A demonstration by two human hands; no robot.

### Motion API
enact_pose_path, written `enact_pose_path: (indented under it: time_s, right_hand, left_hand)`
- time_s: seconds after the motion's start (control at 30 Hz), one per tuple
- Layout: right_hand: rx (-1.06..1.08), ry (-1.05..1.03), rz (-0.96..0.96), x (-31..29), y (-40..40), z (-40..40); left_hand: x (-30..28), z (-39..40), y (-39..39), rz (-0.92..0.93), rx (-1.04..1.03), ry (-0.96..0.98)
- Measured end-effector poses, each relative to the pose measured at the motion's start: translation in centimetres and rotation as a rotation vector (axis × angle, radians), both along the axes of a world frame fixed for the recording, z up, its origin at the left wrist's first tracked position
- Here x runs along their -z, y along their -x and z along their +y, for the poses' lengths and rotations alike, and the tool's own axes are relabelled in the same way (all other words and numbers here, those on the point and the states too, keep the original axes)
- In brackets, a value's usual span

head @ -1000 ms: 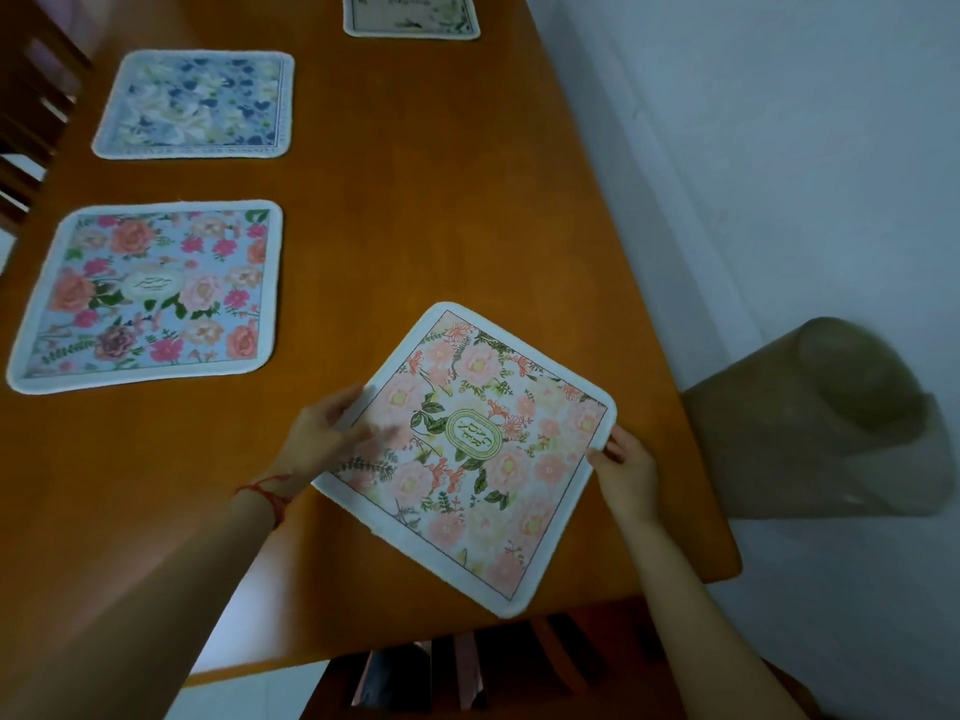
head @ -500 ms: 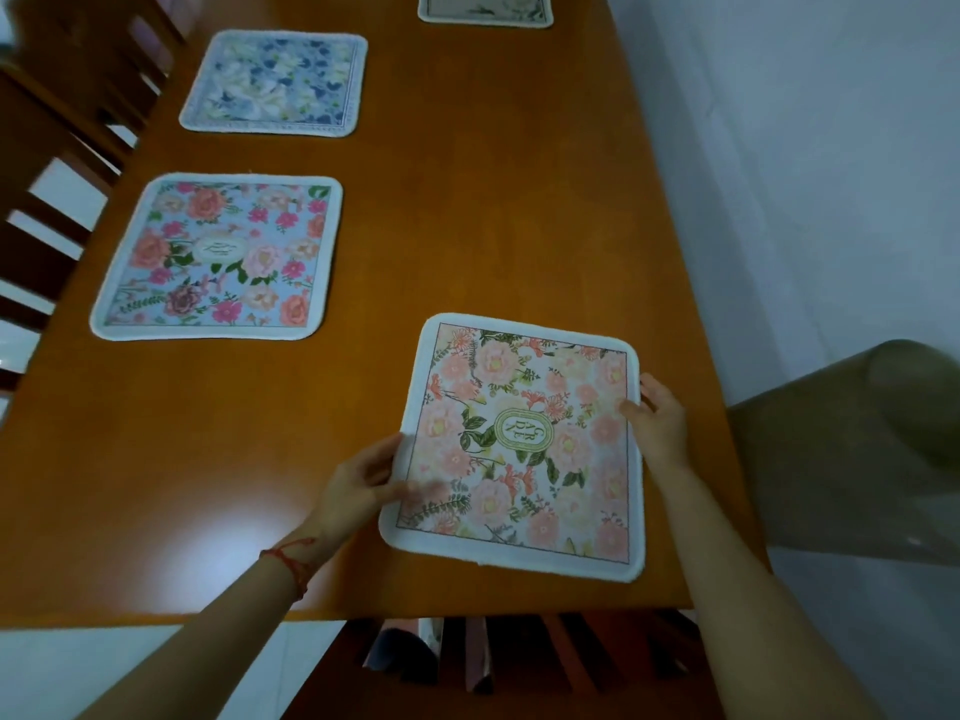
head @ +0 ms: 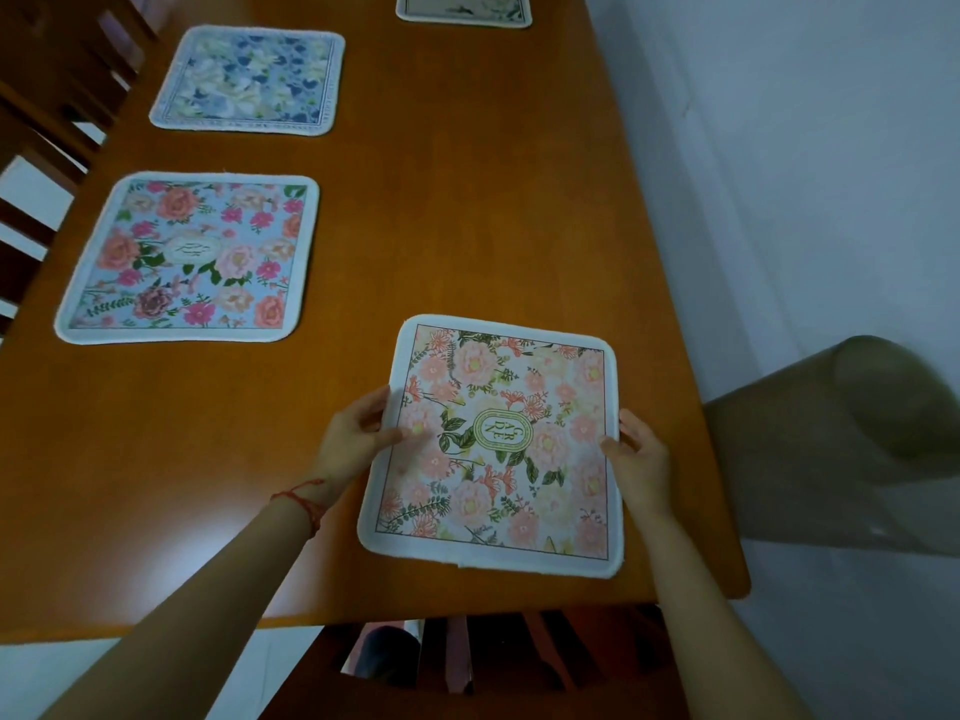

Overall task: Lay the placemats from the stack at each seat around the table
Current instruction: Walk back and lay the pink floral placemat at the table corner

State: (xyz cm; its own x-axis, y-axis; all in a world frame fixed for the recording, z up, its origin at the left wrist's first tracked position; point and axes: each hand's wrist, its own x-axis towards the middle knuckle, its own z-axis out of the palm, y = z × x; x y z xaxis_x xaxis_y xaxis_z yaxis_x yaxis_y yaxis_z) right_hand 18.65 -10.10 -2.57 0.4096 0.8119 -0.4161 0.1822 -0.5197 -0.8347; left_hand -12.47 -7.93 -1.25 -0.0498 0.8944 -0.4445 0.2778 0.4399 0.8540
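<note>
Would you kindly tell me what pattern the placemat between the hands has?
Pink and peach flowers with green leaves, a white border; head view shows the placemat best.

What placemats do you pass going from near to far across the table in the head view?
Peach floral placemat held by both hands → pink-and-blue floral placemat → blue-and-white floral placemat → cream placemat at the top edge.

Bare table (head: 467, 226) lies open between the mats; the wall (head: 779, 148) (hard along the right edge) blocks that side.
</note>
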Motion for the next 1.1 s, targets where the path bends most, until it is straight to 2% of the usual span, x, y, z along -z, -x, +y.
enact_pose_path:
  time_s: [0.43, 0.7, 1.0, 1.1]
  right_hand:
    - [-0.158, -0.018, -0.024, -1.0, 1.5, 5.4]
    - [-0.245, -0.031, -0.092, -1.4, 2.6, 7.5]
    - [-0.086, -0.008, -0.104, -1.2, 2.2, 3.2]
    - [-0.04, 0.013, -0.136, -1.2, 2.1, 1.2]
  left_hand:
    - [0.8, -5.7, 0.6, -0.199, -0.171, 0.108]
    - [0.8, -7.3, 0.9, -0.132, -0.17, 0.087]
    - [-1.3, -3.5, 1.3, -0.027, -0.063, -0.033]
    - [-1.4, -1.2, 1.4, 0.077, 0.022, -0.097]
